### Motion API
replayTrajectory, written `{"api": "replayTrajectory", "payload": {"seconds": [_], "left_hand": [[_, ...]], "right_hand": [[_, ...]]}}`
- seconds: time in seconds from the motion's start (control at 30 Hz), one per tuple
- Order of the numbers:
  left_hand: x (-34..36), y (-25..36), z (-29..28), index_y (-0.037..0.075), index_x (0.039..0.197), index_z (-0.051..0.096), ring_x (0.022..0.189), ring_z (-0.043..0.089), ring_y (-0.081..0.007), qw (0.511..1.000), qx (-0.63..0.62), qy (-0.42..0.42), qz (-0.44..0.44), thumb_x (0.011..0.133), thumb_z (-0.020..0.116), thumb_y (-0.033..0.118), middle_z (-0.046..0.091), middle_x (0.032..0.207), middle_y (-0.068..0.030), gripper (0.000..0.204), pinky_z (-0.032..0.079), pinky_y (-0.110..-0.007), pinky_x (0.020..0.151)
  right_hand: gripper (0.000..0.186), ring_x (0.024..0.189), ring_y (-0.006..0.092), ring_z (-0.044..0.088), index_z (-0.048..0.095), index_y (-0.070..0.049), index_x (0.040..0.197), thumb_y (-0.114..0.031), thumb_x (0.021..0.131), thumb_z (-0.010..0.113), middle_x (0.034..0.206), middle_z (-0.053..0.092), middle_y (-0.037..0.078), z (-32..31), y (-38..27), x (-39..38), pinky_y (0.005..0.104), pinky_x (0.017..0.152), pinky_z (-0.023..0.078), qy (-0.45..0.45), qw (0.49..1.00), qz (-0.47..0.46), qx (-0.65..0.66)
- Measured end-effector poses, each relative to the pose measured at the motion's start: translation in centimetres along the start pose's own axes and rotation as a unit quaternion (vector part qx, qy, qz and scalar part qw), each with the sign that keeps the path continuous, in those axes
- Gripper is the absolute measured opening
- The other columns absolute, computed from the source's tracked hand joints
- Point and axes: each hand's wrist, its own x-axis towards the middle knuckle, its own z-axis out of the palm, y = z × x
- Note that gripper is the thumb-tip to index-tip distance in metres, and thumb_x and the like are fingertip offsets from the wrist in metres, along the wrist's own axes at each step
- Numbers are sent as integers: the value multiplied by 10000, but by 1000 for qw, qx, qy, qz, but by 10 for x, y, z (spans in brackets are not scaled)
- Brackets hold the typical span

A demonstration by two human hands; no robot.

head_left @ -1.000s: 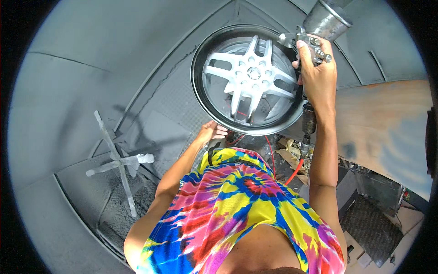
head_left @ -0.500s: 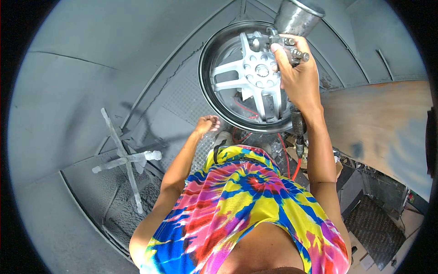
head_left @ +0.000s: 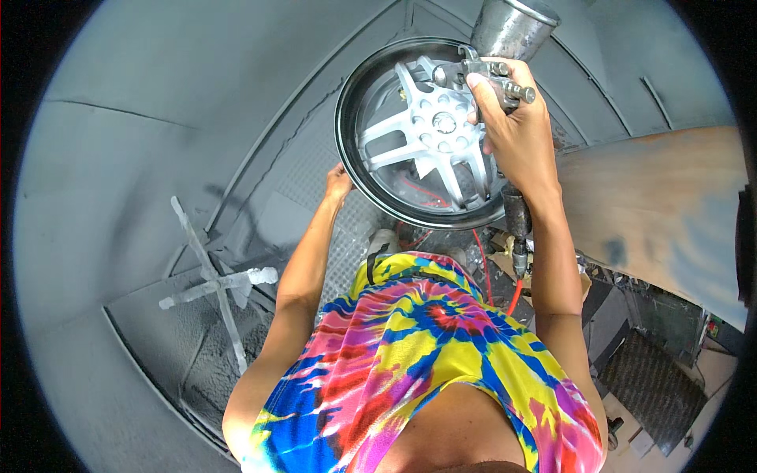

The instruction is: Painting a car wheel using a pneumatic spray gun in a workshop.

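Note:
A car wheel [head_left: 445, 122] with silver spokes and a dark rim is at the upper middle. My right hand [head_left: 512, 126] is closed round a metal spray gun [head_left: 493, 75] over the wheel's right side, its nozzle toward the spokes. The gun carries a silver cup [head_left: 512, 27] and, below my hand, a dark cylindrical fitting [head_left: 516, 213] with a red hose [head_left: 516, 296]. My left hand [head_left: 339, 181] is at the wheel's left rim, fingers curled on it and partly hidden behind it.
Grey sprayed walls [head_left: 142, 158] surround me. A grey-coated cross-shaped stand [head_left: 213, 276] is at the lower left, a patchy board [head_left: 646, 205] on the right, scrap paper and debris [head_left: 505, 264] below the wheel. My shoes show on the patterned floor plate [head_left: 355, 229].
The gun in my right hand moved left over the wheel, then stayed about there. My left hand left the lower rim, then rose to the rim's left side. The wheel shifted slightly.

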Motion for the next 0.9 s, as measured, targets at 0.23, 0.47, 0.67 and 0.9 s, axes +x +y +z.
{"api": "replayTrajectory", "payload": {"seconds": [0.23,0.47,0.67,0.9], "left_hand": [[10,-13,-7,61,1111,665,813,690,-150,999,30,-32,-15,1000,545,126,712,972,-31,175,591,-347,693],[-5,-26,-1,49,1130,639,833,689,-157,996,-35,-55,-60,1045,494,186,712,985,-56,217,589,-333,699],[-17,-32,11,28,1095,624,825,690,-183,991,-46,-78,-95,1028,521,166,697,977,-81,184,615,-329,745],[-38,-54,28,11,1068,618,826,692,-199,984,-80,-101,-122,1015,566,176,695,968,-116,181,618,-336,746]], "right_hand": [[318,685,232,690,583,-27,1122,-269,935,668,742,685,133,-10,12,29,367,640,516,65,996,-10,-66],[362,688,236,685,573,19,1138,-272,939,659,749,685,151,-22,25,53,362,663,518,94,990,-20,-100],[409,701,269,696,582,7,1147,-330,928,661,759,690,170,9,43,94,380,688,522,47,995,-30,-80],[380,619,229,660,598,-16,1127,-323,914,669,697,667,146,40,35,102,373,623,505,-88,991,-71,-74]]}}
